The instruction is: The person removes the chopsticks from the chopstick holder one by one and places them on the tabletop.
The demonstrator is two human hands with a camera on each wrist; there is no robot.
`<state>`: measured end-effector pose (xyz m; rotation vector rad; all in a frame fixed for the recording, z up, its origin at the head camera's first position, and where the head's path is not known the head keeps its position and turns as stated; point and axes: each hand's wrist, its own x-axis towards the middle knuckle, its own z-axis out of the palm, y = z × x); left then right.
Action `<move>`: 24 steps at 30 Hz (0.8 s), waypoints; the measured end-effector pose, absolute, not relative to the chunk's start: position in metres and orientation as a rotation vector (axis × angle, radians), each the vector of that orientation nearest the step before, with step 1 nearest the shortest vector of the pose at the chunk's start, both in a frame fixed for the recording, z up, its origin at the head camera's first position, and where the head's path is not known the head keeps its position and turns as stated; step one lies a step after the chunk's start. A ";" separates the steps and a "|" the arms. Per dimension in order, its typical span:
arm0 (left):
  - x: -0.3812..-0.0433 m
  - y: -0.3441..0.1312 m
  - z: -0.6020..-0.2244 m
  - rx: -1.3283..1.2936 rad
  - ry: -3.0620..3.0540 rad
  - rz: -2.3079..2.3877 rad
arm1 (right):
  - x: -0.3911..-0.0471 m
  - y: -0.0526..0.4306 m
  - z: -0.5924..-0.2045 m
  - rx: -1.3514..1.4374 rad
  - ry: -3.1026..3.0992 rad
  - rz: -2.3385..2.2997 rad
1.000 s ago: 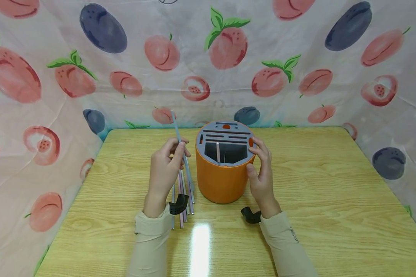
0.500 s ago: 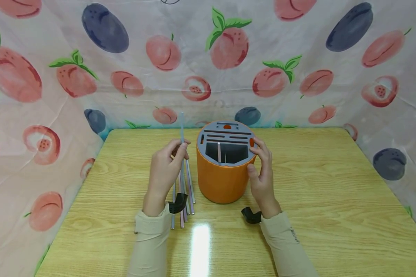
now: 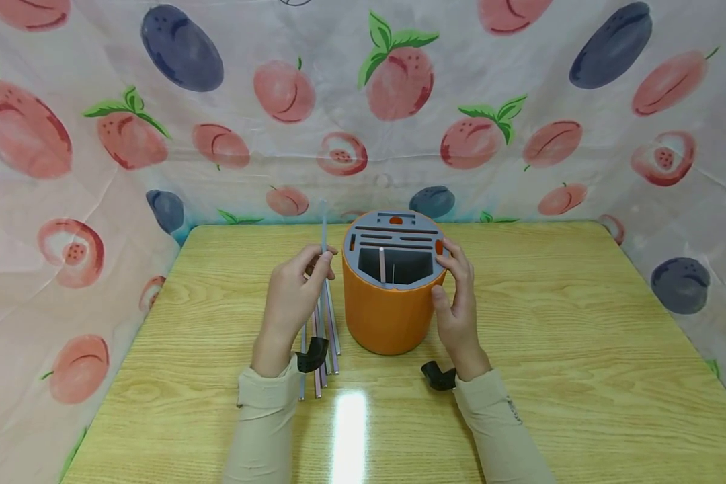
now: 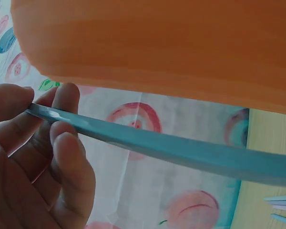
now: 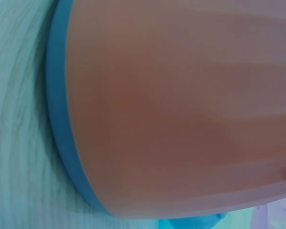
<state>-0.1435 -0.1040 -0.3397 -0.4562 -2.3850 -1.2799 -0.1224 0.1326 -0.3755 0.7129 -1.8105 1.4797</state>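
My left hand [image 3: 293, 289] pinches a long, thin, pale blue stick [image 3: 324, 228] between thumb and fingers, left of an orange utensil holder [image 3: 387, 323]. The stick points nearly straight up in the head view. Up close in the left wrist view, the stick [image 4: 157, 143] looks narrow and glossy, with one end at the fingertips. The holder's grey top [image 3: 393, 222] has several slots and a wide compartment, where a pink stick [image 3: 382, 265] stands. My right hand [image 3: 456, 296] grips the holder's right rim, thumb against the orange wall. Only the wall [image 5: 171, 109] fills the right wrist view.
Several pale blue, pink and purple sticks [image 3: 318, 376] lie bunched on the wooden table [image 3: 581, 349] beneath and beside the left hand. A fruit-patterned cloth [image 3: 218, 181] hangs behind the table and along its sides.
The pale blue stick has turned from leaning left to almost upright, and its top has shifted right. My left hand has moved slightly right. The right hand and holder stay put.
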 end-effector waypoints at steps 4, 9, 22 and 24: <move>-0.144 -0.101 -0.341 -0.485 -2.415 -1.245 | -0.123 0.133 -0.375 0.714 -1.809 1.481; -0.143 -0.100 -0.341 -0.493 -2.422 -1.207 | -0.123 0.133 -0.375 0.715 -1.809 1.481; -0.145 -0.099 -0.344 -0.476 -2.434 -1.211 | -0.123 0.132 -0.375 0.713 -1.811 1.477; -0.146 -0.099 -0.345 -0.471 -2.438 -1.206 | -0.123 0.133 -0.375 0.710 -1.812 1.474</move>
